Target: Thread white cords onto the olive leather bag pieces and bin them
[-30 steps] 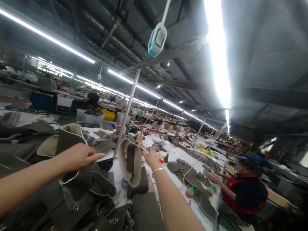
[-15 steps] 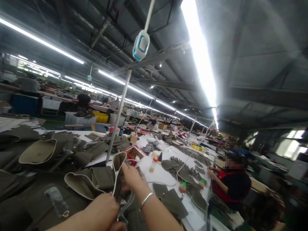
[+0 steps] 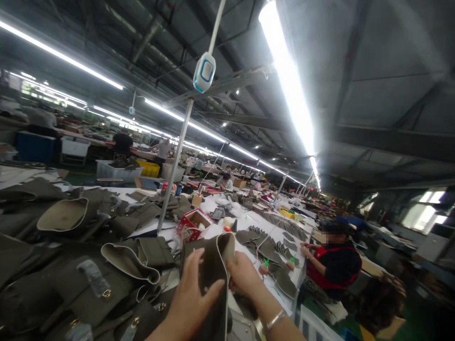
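Both hands are clamped on the olive bag panel (image 3: 209,279): left hand (image 3: 194,296) flat across it, right hand (image 3: 245,277) pinching its piped edge. Soft, light, floppy material; best gripped along that stiffer edge.

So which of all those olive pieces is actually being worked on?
Start at the long white table heaped with olive bag parts. At its near end, the piece stands upright between the left hand and right hand; unlike its neighbours lying flat, it is lifted, pale edge up.
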Tool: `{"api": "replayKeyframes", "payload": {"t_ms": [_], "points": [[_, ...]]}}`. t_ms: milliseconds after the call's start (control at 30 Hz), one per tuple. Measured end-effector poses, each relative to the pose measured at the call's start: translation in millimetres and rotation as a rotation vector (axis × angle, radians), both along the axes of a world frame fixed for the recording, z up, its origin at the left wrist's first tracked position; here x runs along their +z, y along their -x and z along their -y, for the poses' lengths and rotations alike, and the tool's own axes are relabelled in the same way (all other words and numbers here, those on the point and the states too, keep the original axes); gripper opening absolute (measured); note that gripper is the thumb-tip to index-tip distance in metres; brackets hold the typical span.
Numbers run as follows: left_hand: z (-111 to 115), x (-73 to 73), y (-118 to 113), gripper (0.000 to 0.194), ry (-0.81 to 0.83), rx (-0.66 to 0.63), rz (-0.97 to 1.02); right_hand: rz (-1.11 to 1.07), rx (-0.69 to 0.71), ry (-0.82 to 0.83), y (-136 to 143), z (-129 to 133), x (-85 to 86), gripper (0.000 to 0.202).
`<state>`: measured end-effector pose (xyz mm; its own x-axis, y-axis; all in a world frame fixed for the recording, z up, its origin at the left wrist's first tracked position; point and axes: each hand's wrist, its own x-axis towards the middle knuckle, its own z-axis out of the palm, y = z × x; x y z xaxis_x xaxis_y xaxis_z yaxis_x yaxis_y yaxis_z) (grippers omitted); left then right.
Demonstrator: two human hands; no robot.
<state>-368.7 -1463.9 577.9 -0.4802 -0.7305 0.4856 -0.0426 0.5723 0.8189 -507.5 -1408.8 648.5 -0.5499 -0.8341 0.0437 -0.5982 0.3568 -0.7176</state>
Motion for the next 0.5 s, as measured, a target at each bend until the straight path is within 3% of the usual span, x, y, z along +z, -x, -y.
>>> {"api": "replayKeyframes", "payload": {"t_ms": [33,100,167,300,400,500], "points": [[-1,2.3,11,0.078,-0.108,0.009,-0.040,-0.078,0.000,0.035,0,-6,2.1,0.020],[-2,3.3,30,0.077,-0.261,-0.109,-0.074,-0.196,0.035,0.096,0,-15,1.8,0.022],[0,1.2,41,0.071,-0.288,-0.191,-0.054,-0.198,0.075,0.127,3,-20,-2.0,0.025],[3,2.3,42,0.071,-0.078,-0.076,0.134,-0.195,0.108,0.132,16,-18,-8.3,0.031],[6,15.7,42,0.075,-0.098,-0.016,0.161,-0.397,0.102,0.153,15,-4,-6.7,0.031],[19,32.8,49,0.071,-0.144,0.058,0.166,-0.508,0.067,0.061,0,14,-0.1,0.032]]}}
